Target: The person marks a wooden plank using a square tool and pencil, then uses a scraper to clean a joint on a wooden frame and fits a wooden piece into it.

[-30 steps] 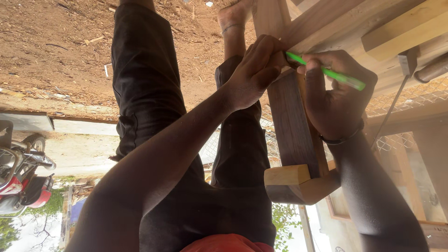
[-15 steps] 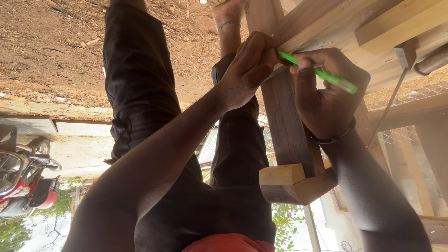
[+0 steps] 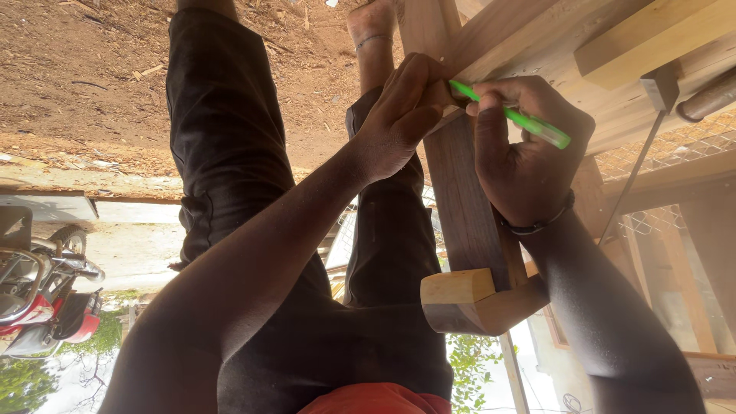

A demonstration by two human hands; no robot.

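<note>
My right hand (image 3: 529, 157) pinches the green pencil (image 3: 510, 115) on the dark wooden post (image 3: 468, 222), my left hand (image 3: 399, 115) grips the post beside it, and any slip there could skew the mark.

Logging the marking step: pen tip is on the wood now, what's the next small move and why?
Probably draw the green pen along in a short stroke. The right hand holds it with the tip where the dark wooden post meets the crossing board, and the left hand braces that joint, so the setup looks ready.
</note>
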